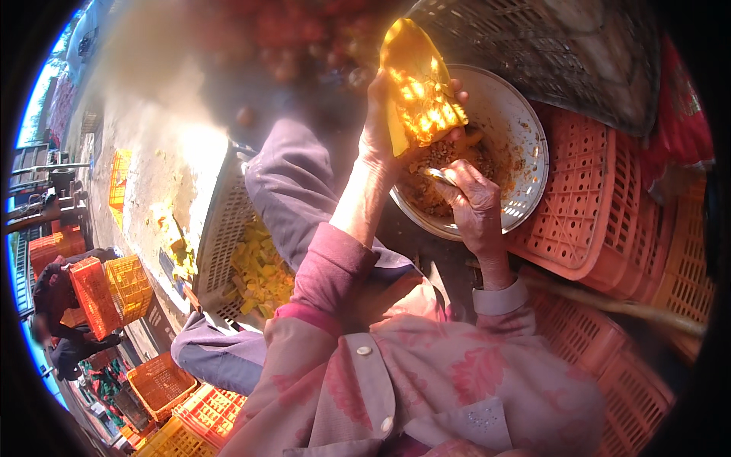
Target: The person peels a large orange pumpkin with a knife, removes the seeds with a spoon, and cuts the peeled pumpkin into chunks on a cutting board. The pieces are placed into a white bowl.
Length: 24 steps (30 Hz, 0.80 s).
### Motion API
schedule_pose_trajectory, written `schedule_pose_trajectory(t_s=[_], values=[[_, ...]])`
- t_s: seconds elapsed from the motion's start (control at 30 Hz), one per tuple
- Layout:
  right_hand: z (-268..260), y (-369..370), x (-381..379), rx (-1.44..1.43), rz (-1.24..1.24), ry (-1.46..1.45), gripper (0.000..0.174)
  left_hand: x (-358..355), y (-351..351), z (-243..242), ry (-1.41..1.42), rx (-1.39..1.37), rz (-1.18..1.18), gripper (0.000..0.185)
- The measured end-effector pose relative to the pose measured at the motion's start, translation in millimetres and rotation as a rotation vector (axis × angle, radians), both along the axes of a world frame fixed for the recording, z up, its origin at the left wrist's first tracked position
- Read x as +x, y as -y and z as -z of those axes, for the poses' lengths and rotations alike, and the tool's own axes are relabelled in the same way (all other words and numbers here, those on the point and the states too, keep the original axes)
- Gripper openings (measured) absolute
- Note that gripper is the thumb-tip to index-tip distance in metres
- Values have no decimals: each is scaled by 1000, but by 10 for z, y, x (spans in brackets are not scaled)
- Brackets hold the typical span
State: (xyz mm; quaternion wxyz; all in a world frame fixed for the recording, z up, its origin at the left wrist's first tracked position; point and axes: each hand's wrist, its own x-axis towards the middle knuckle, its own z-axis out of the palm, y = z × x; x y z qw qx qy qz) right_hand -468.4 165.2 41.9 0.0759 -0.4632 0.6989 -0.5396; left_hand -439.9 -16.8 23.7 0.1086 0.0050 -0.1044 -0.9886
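Observation:
My left hand grips a long piece of yellow-orange pumpkin, its hollow inner side facing up in patchy sunlight. Below it sits a wide white basin, holding wet orange pulp and seeds. Over the basin, my right hand is closed around a small metal tool, perhaps a spoon. Its far end is hard to make out against the pulp. The tool is just below the pumpkin's near end; whether they touch, I cannot tell.
An upturned red plastic crate stands right of the basin, and a dark crate lies beyond. Left of my knee, a grey crate holds yellow pumpkin pieces. Farther left, a person is beside orange and yellow crates.

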Motion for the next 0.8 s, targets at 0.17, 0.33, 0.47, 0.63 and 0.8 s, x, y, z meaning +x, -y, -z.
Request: schedule_pose_trajectory(t_s=[0.17,0.33,0.47,0.63,0.8], values=[[-303,16,-85,-23,81,578,14,-7,-10,6,15,-93,-36,81],[-339,270,-57,-16,104,87,15,27,-75,-18,61,-282,-19,84],[-318,226,-20,-112,81,142,15,133,-2,-151,109,-306,-71,87],[-488,198,-67,-251,245,594,14,385,51,-413,14,-290,-113,86],[-841,537,56,-122,123,284,9,920,85,-703,120,-432,-206,83]])
